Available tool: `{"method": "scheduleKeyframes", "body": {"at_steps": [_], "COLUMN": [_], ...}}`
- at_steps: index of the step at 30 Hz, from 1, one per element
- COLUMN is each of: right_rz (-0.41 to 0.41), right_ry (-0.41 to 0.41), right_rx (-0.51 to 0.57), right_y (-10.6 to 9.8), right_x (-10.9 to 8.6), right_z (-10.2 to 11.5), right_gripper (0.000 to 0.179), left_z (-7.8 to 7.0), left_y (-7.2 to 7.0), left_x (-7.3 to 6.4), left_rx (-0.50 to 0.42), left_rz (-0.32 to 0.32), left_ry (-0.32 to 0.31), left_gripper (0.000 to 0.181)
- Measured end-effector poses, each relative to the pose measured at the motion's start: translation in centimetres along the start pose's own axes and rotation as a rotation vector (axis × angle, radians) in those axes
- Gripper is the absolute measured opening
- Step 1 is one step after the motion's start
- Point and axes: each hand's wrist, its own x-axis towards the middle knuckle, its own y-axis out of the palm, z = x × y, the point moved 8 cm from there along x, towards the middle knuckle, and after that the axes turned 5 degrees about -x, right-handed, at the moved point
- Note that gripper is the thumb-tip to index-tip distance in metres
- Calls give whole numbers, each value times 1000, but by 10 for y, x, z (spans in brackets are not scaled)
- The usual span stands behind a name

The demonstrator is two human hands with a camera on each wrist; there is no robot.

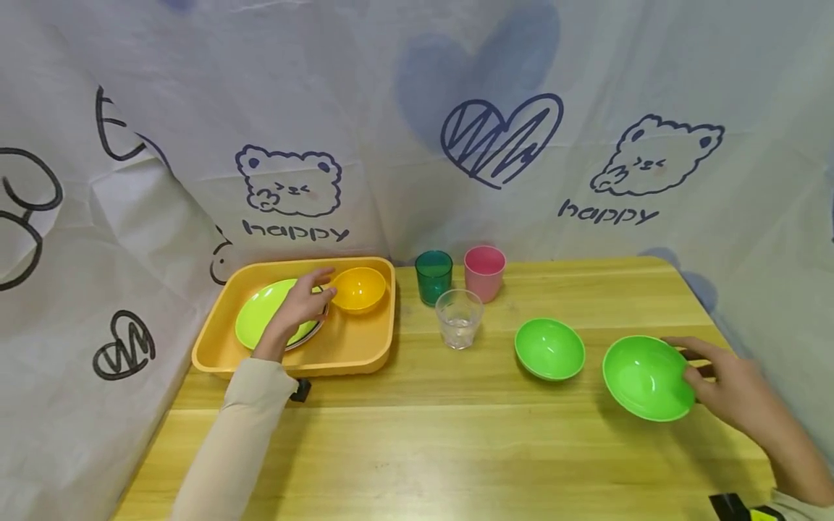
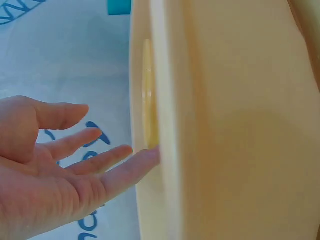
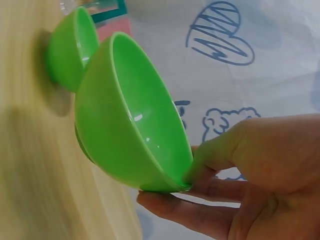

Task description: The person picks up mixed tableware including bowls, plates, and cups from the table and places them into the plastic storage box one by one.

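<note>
My right hand point(image 1: 735, 383) pinches the rim of a green bowl point(image 1: 648, 378), thumb inside and fingers outside. In the right wrist view that bowl point(image 3: 107, 125) is tilted and held above the table. A second green bowl point(image 1: 549, 350) stands on the table to its left. Over the yellow tray point(image 1: 381, 354), my left hand point(image 1: 302, 302) has its fingers spread, holding nothing. Its fingertips are close to a small yellow bowl point(image 1: 360, 291) in the tray; whether they touch it I cannot tell. Below the hand lies a lime green plate point(image 1: 257, 318), with a darker rim showing under its edge.
A teal cup point(image 1: 434, 278), a pink cup point(image 1: 485, 273) and a clear cup point(image 1: 459, 320) stand between the tray and the green bowls. A white cloth point(image 1: 391, 130) with drawings hangs behind the wooden table point(image 1: 443, 449) and along its sides.
</note>
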Motion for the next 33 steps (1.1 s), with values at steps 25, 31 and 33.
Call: {"method": "scheduleKeyframes", "body": {"at_steps": [25, 31, 33], "right_rz": [-289, -341, -346], "right_ry": [111, 134, 130], "right_rx": [366, 500, 535], "right_y": [-1, 9, 12], "right_x": [55, 71, 77], "right_z": [49, 62, 69], "right_gripper": [48, 46, 46], "left_z": [-46, -53, -56], "left_y": [35, 53, 58], "left_x": [-39, -38, -37], "left_rx": [-402, -511, -531], "left_rz": [-58, -33, -22], "left_ry": [368, 396, 406], "left_gripper": [48, 49, 50]}}
